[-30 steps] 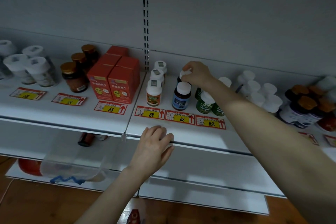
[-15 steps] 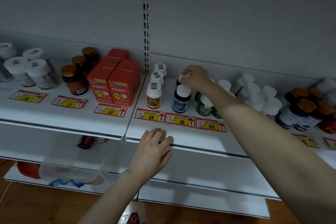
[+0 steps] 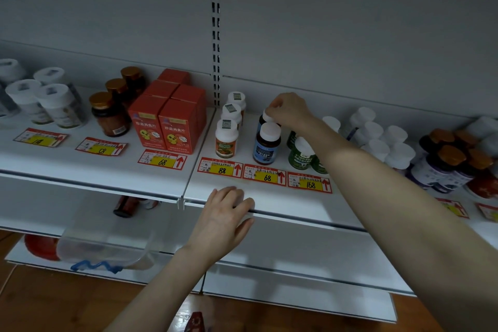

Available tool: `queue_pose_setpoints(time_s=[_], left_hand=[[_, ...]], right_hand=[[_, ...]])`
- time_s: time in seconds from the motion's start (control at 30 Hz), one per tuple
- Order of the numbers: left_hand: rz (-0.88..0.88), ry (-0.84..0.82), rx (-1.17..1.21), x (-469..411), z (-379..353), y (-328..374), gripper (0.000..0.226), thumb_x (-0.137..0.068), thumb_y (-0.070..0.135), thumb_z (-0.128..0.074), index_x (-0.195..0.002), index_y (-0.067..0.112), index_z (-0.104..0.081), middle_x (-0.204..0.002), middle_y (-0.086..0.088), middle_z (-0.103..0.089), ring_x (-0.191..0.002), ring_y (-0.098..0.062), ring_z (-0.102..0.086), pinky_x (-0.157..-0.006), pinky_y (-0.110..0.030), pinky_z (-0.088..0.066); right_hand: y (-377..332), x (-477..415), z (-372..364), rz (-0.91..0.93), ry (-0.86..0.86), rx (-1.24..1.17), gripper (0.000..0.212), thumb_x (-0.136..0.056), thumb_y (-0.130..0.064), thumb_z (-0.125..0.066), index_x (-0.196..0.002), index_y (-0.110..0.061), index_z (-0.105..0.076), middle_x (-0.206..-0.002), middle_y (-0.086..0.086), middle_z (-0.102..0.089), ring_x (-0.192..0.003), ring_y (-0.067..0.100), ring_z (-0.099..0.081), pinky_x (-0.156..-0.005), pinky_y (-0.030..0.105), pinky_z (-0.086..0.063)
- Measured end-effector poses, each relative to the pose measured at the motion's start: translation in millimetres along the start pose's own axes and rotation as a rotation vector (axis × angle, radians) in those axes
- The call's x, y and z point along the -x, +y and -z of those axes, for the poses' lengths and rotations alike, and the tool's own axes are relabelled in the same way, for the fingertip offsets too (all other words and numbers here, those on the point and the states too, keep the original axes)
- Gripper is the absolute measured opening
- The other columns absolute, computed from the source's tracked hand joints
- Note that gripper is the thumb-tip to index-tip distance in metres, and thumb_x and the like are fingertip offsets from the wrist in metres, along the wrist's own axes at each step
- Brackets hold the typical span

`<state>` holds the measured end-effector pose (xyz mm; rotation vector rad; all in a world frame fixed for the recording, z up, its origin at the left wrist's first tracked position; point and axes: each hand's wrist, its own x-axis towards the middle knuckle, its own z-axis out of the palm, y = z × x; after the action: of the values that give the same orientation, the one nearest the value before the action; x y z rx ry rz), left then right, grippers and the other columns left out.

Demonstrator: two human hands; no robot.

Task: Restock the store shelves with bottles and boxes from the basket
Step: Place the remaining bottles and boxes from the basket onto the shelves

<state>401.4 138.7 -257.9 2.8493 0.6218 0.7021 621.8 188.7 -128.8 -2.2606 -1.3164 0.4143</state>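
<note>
Pinching the white cap from above, the right hand [image 3: 289, 110] has fingertips closed on the rear blue-label bottle [image 3: 265, 119], which stands on the upper shelf [image 3: 229, 191] directly behind the front blue-label bottle [image 3: 267, 143], above the 68 price tag [image 3: 265, 176]. Looks like the placing step, btw: bottle seems seated in its row, so next move is prob. letting go and lifting straight up. Tight quarters: orange-label bottles [image 3: 227, 137] to the left, green bottles [image 3: 303, 153] close by on the right under the forearm, so a sideways exit could knock caps. Back wall sits near behind, w/ free room overhead. Left hand [image 3: 223, 218] is empty, fingers draped over the shelf's front lip, bracing. No basket clearly in view; a clear bag [image 3: 105, 245] hangs lower left.
</note>
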Motion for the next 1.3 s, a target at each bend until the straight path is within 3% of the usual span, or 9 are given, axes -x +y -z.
queue_pose_setpoints(time_s=[0.23, 0.37, 0.47, 0.57, 0.8, 0.9, 1.03, 1.17, 1.3], left_hand=[[0.046, -0.019, 0.002, -1, 24, 3, 0.025, -0.084, 0.03, -0.047, -0.08, 0.016, -0.066, -0.077, -0.001, -0.063, -0.07, -0.019, -0.06, -0.062, -0.028, -0.05], [0.076, 0.015, -0.071, 19, 53, -6, 0.027, -0.085, 0.027, -0.046, -0.075, 0.01, -0.066, -0.064, -0.004, -0.06, -0.054, -0.022, -0.056, -0.048, -0.026, -0.045], [0.096, 0.024, -0.126, 40, 76, -23, 0.028, -0.083, 0.026, -0.045, -0.075, 0.01, -0.066, -0.061, -0.003, -0.058, -0.051, -0.022, -0.054, -0.045, -0.025, -0.039], [0.106, 0.014, -0.143, 70, 93, -47, 0.028, -0.082, 0.026, -0.045, -0.072, 0.009, -0.065, -0.057, -0.005, -0.054, -0.048, -0.024, -0.053, -0.042, -0.024, -0.037], [0.114, -0.086, -0.209, 170, 134, -133, 0.03, -0.079, 0.028, -0.044, -0.058, 0.013, -0.058, -0.051, -0.003, -0.051, -0.043, -0.022, -0.051, -0.039, -0.021, -0.032], [0.11, -0.142, -0.187, 212, 148, -177, 0.031, -0.079, 0.028, -0.042, -0.056, 0.011, -0.055, -0.05, -0.005, -0.05, -0.042, -0.025, -0.051, -0.04, -0.022, -0.035], [0.113, -0.203, -0.193, 251, 156, -222, 0.032, -0.078, 0.027, -0.04, -0.058, 0.01, -0.058, -0.051, -0.006, -0.052, -0.043, -0.024, -0.052, -0.041, -0.024, -0.037], [0.136, -0.226, -0.167, 268, 144, -254, 0.031, -0.079, 0.024, -0.042, -0.063, 0.007, -0.063, -0.055, -0.007, -0.054, -0.046, -0.026, -0.054, -0.043, -0.026, -0.041], [0.168, -0.23, -0.153, 273, 115, -281, 0.037, -0.08, 0.026, -0.037, -0.066, 0.007, -0.065, -0.058, -0.008, -0.057, -0.049, -0.025, -0.055, -0.046, -0.027, -0.04]], right_hand=[[-7, 13, 3, 0.171, 0.197, -0.059, 0.022, -0.091, -0.011, -0.048, -0.102, -0.004, -0.065, -0.112, 0.011, -0.064, -0.105, 0.022, -0.057, -0.076, 0.015, -0.033], [-33, 40, -2, 0.309, 0.234, -0.102, 0.021, -0.092, -0.01, -0.049, -0.102, -0.002, -0.065, -0.107, 0.011, -0.066, -0.099, 0.02, -0.058, -0.073, 0.009, -0.034], [-61, 63, -17, 0.37, 0.221, -0.123, 0.019, -0.092, -0.012, -0.049, -0.098, -0.004, -0.065, -0.096, 0.002, -0.063, -0.087, 0.011, -0.052, -0.063, 0.0, -0.033], [-94, 85, -45, 0.443, 0.223, -0.098, 0.019, -0.091, -0.011, -0.05, -0.1, -0.005, -0.066, -0.099, 0.005, -0.066, -0.089, 0.016, -0.057, -0.066, 0.015, -0.034], [-171, 136, -140, 0.461, 0.24, -0.092, 0.016, -0.088, -0.011, -0.056, -0.095, -0.005, -0.069, -0.094, 0.009, -0.07, -0.087, 0.02, -0.063, -0.078, 0.027, -0.043], [-193, 158, -188, 0.394, 0.175, -0.111, 0.017, -0.09, -0.011, -0.054, -0.098, -0.005, -0.068, -0.095, 0.007, -0.069, -0.083, 0.013, -0.058, -0.077, 0.025, -0.044], [-206, 173, -247, 0.33, 0.06, -0.082, 0.018, -0.09, -0.011, -0.054, -0.1, -0.004, -0.067, -0.097, 0.01, -0.069, -0.089, 0.021, -0.063, -0.081, 0.034, -0.05], [-200, 165, -299, 0.194, -0.035, -0.049, 0.022, -0.089, -0.012, -0.055, -0.108, -0.004, -0.065, -0.106, 0.012, -0.068, -0.095, 0.024, -0.063, -0.083, 0.03, -0.046], [-182, 137, -351, 0.098, -0.105, -0.002, 0.025, -0.088, -0.014, -0.055, -0.11, -0.004, -0.062, -0.105, 0.016, -0.066, -0.095, 0.03, -0.062, -0.084, 0.039, -0.05]])
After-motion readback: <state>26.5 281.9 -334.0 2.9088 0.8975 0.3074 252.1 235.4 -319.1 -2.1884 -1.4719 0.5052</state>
